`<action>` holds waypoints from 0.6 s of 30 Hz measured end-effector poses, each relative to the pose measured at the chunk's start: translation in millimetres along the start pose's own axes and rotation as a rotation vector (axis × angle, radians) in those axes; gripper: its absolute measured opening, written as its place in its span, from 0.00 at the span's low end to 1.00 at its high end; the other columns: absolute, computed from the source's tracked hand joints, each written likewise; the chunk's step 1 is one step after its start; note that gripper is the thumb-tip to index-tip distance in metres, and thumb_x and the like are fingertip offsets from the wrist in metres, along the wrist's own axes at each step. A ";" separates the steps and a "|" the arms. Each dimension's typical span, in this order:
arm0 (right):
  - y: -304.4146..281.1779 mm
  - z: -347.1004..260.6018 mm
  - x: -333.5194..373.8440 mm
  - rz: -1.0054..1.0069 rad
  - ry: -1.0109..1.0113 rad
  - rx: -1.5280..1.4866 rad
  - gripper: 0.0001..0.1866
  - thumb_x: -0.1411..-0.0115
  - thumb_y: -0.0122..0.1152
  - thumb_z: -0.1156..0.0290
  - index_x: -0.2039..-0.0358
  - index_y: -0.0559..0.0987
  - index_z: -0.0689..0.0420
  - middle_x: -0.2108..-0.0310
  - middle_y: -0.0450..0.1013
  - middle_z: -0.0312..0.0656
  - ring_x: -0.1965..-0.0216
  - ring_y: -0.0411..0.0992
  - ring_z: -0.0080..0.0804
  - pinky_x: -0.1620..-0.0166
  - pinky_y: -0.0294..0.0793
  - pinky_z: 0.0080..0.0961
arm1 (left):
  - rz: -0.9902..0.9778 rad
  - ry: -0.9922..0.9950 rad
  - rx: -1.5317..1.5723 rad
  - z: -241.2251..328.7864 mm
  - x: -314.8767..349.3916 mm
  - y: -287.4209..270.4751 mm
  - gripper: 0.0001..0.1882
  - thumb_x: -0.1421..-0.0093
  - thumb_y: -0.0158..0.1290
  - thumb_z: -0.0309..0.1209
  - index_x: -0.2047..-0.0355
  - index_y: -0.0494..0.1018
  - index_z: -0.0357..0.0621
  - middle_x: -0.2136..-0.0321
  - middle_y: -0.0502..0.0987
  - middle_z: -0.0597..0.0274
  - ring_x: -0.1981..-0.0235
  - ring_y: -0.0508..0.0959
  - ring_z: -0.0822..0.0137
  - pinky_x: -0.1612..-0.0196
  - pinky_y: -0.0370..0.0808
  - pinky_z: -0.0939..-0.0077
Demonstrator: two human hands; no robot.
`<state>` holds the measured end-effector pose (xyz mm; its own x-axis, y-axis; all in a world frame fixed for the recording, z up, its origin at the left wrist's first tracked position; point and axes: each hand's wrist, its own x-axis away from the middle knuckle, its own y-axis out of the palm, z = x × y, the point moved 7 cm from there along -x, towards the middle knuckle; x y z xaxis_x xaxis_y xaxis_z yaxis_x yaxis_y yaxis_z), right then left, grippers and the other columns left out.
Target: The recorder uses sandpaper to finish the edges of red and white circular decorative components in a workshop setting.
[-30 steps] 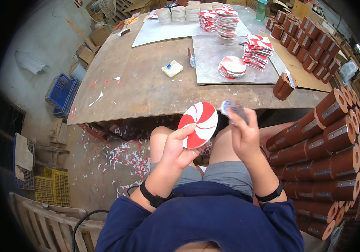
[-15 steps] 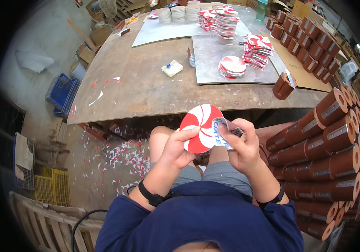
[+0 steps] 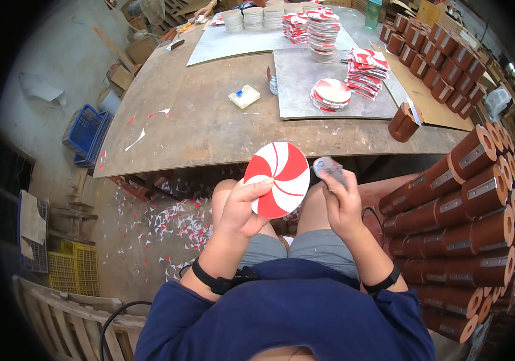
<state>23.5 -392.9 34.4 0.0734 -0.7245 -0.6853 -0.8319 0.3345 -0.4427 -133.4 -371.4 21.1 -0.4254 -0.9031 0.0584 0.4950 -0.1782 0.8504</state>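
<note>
My left hand (image 3: 242, 207) grips a round disc (image 3: 278, 174) with red and white swirls, its thumb on the disc's face near the centre. The disc is tilted up over my lap, its swirled side showing. Just right of it, my right hand (image 3: 345, 201) is closed on a folded piece of sandpaper (image 3: 329, 168), greyish with blue print on its back. The sandpaper is apart from the disc's right edge and somewhat blurred. Fingers behind the disc are hidden.
On the table (image 3: 179, 114) stand swirl disc stacks (image 3: 331, 93), untrimmed swirl pieces (image 3: 369, 69), plain pale discs (image 3: 253, 19) and a small white dish (image 3: 244, 96). Brown cylinders (image 3: 450, 198) are piled at right. Scraps (image 3: 173, 219) litter the floor. Another person's hand (image 3: 207, 9) shows far back.
My right hand has drawn the sandpaper off the disc, up and rightward. The disc has turned in my left hand and shifted slightly left. Another person's hand has appeared at the far edge.
</note>
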 end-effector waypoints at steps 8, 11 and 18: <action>-12.3 -51.0 -14.0 0.018 -0.240 -0.079 0.25 0.66 0.55 0.86 0.62 0.77 0.57 0.62 0.63 0.46 0.68 0.68 0.38 0.68 0.69 0.25 | 0.021 -0.014 -0.102 -2.2 -0.9 -7.3 0.24 0.48 0.48 0.23 0.50 0.58 0.29 0.55 0.69 0.47 0.55 0.73 0.58 0.53 0.71 0.68; 5.5 2.2 9.4 -0.041 -0.065 0.001 0.24 0.61 0.54 0.86 0.60 0.76 0.57 0.64 0.65 0.48 0.68 0.68 0.39 0.67 0.69 0.26 | -0.067 0.001 0.004 3.7 -0.8 1.9 0.24 0.48 0.47 0.23 0.50 0.58 0.29 0.55 0.69 0.47 0.55 0.72 0.58 0.52 0.71 0.68; -15.1 -63.5 -17.4 0.016 -0.260 -0.024 0.21 0.65 0.57 0.83 0.65 0.79 0.56 0.64 0.64 0.44 0.68 0.67 0.36 0.68 0.67 0.24 | -0.047 -0.068 0.019 -6.1 0.7 -6.5 0.23 0.47 0.46 0.23 0.50 0.58 0.29 0.55 0.69 0.46 0.55 0.72 0.57 0.51 0.71 0.66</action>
<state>-0.1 -423.6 89.8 0.1965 -0.5387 -0.8193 -0.8466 0.3282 -0.4189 -132.3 -373.2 12.5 -0.4984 -0.8654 0.0526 0.4593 -0.2121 0.8626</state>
